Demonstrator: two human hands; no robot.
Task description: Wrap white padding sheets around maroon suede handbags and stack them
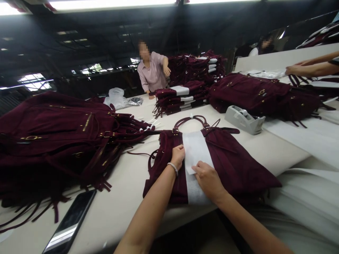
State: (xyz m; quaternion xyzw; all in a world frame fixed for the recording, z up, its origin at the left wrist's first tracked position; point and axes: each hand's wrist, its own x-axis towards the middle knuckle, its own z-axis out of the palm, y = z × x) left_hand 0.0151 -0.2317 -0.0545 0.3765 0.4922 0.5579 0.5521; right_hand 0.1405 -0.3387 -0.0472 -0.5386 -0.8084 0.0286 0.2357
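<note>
A maroon bag (230, 158) lies flat on the pale table (124, 204), its looped handles pointing away from me. A white paper strip (197, 141) runs across its middle, with one end overlapping a lower length of the strip. My left hand (178, 156), with a bracelet at the wrist, is closed at the strip's left edge; its fingertips are pinched on the paper. My right hand (208, 176) is closed too, pinching the lower corner of the overlapping end between thumb and fingers.
Maroon bags are piled at the left (60, 123), the back (182, 95) and the right (254, 95). A grey tape dispenser (245, 120) stands beyond the bag. A phone (71, 222) lies front left. One person (152, 72) stands across the table; another's hands (304, 68) are at right.
</note>
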